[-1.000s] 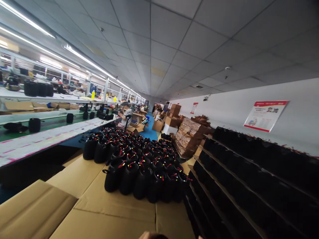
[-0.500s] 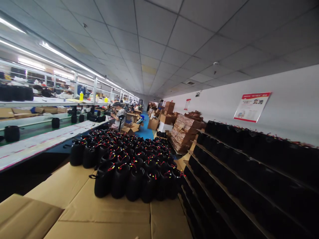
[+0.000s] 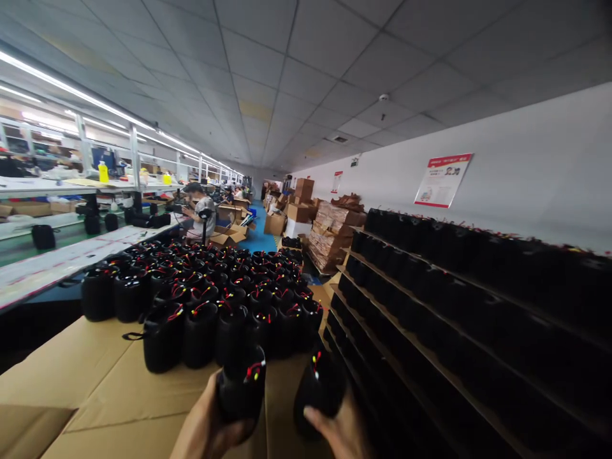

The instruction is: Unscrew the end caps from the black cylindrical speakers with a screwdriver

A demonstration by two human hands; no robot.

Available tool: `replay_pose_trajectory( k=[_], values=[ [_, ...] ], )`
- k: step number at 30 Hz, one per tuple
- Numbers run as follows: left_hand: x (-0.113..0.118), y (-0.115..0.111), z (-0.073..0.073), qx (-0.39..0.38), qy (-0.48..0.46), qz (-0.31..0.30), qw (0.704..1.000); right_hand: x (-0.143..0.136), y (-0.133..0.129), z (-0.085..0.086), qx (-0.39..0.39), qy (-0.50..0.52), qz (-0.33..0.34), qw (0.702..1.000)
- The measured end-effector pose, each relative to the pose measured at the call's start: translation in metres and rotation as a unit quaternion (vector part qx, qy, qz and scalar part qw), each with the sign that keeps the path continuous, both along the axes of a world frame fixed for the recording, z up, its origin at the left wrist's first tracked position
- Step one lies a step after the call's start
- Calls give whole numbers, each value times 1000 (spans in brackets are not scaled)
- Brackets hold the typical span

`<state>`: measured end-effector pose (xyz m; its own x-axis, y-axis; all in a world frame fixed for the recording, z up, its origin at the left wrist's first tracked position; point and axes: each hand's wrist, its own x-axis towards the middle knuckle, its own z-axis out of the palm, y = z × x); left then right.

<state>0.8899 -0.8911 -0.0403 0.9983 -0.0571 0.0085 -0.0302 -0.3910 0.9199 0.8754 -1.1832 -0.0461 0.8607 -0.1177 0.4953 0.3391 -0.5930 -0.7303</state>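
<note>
My left hand (image 3: pixel 206 417) is wrapped round a black cylindrical housing (image 3: pixel 241 398) with red wires and small white and yellow connectors at its open top. A second black housing (image 3: pixel 318 392), also with red wires and connectors on top, is gripped by my right hand (image 3: pixel 342 424). Both are upright or slightly tilted, side by side with a gap between them, over the front of the cardboard (image 3: pixel 115 408). Just beyond them stand rows of similar black housings (image 3: pixel 162 338), packed close together with their wires showing. One at the front left has a black strap loop.
Tiered shelves (image 3: pixel 401 299) full of black housings rise close on my right. A long white conveyor belt (image 3: pixel 71 261) runs along the left. Farther off are a seated person (image 3: pixel 201 210), stacked cartons (image 3: pixel 335 229) and a blue floor aisle (image 3: pixel 255 226).
Both my hands have come into view from below, each holding a black housing. The camera view has shifted, so the rows of housings appear farther left.
</note>
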Motion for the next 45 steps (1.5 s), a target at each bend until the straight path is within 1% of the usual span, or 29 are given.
replay_pose_trajectory(
  k=[2, 4, 7, 11, 15, 19, 22, 24, 28, 31, 33, 35, 39, 42, 45],
  values=[
    [19, -9, 5, 14, -20, 24, 999, 24, -2, 5, 56, 6, -26, 998],
    [33, -21, 7, 30, -31, 50, 998, 49, 0, 7, 88, 15, -40, 995],
    [45, -40, 9, 51, -38, 82, 995, 78, 3, 1, 104, 18, -50, 993],
    [55, -69, 9, 74, -45, 98, 991, 99, 3, -10, 123, 20, -57, 991],
    [65, -96, 8, 100, -44, 105, 988, 103, 5, -18, 128, 23, -53, 990],
    [69, -113, 5, 124, -22, 117, 985, 93, 5, -23, 128, 20, -68, 989],
    [71, -118, 0, 134, -14, 113, 984, 87, -3, -21, 133, 5, -68, 989],
    [72, -119, -3, 139, -10, 109, 984, 89, -14, -19, 141, -3, -73, 987],
    [75, -117, -9, 141, -11, 109, 984, 106, -38, -20, 161, 3, -95, 982],
    [77, -119, -13, 138, -18, 109, 984, 120, -45, -24, 167, 16, -99, 981],
    [77, -122, -15, 134, -23, 113, 984, 127, -42, -25, 168, 15, -85, 982],
    [77, -127, -17, 131, -24, 118, 984, 130, -35, -26, 168, 9, -53, 984],
    [76, -138, -20, 129, -21, 127, 983, 127, -19, -26, 173, 14, 12, 985],
    [77, -142, -22, 125, -24, 126, 984, 122, -14, -29, 181, 19, 21, 983],
    [79, -141, -26, 113, -22, 118, 986, 120, -17, -32, 185, 21, 25, 982]
  ],
)
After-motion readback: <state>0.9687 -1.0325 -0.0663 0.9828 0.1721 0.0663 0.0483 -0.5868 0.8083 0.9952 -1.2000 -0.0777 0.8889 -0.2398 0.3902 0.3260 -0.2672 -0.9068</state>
